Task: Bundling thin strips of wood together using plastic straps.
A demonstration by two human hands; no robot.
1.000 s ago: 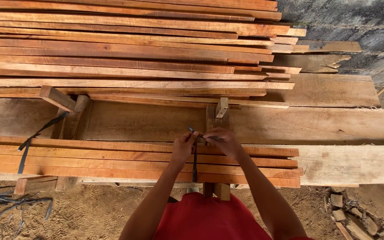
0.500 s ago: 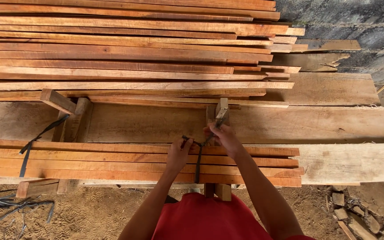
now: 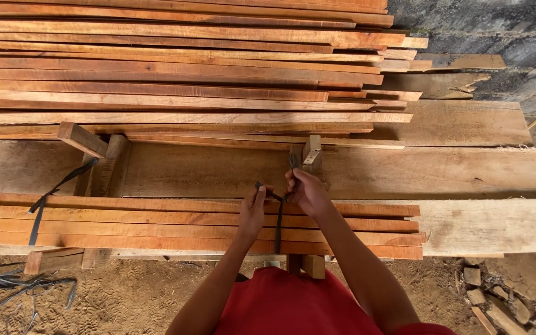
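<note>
Hands meet over the near bundle of long reddish wooden slats, whose long axis runs left to right across our view. Our thin black plastic strap crosses it at right angles. Our left hand pinches one strap end just left of the crossing; our right hand, fingers closed, pulls the other end up and away toward the upright wooden post. Both hands sit equally close to the strap.
</note>
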